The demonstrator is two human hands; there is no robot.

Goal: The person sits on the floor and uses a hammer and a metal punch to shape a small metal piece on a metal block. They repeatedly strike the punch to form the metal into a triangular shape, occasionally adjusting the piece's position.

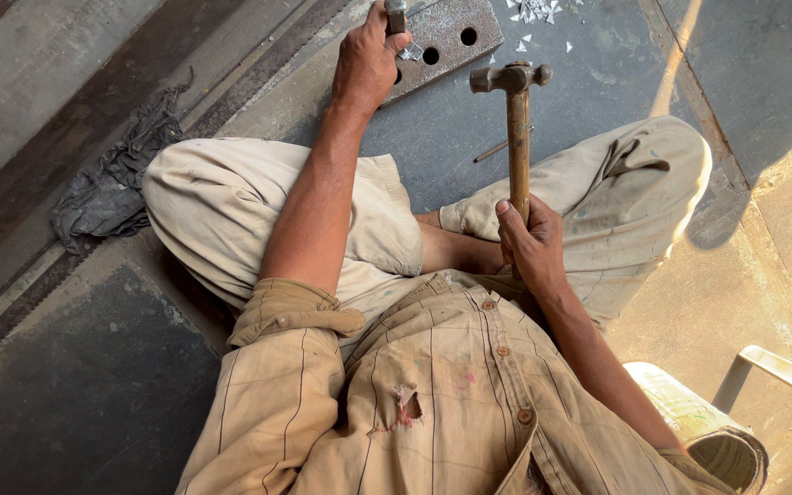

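1. The person is sitting cross-legged on the floor (93,394), and the metal plate (446,41) is lying flat on it just beyond the knees, so both arms are reaching it without leaning.
2. The left hand (368,64) is clenching a short metal punch (396,14), holding it upright at the near edge of the plate, beside the two round holes (449,46); a fist low on the shaft is steadying it and keeping its top bare.
3. The right hand (532,243) is gripping the wooden handle of the hammer (515,119) near its end, well back from the plate; that far grip is giving the longest swing.
4. The hammer head is hanging in the air just right of the plate, apart from the punch, level with the plate's near edge.
5. Pale metal chips (533,11) are lying scattered past the plate's right end.
6. A thin rod (497,149) is lying on the floor below the plate, beside the hammer handle.
7. A dark rag (112,188) is bunched up far left of the plate, beside the left knee.
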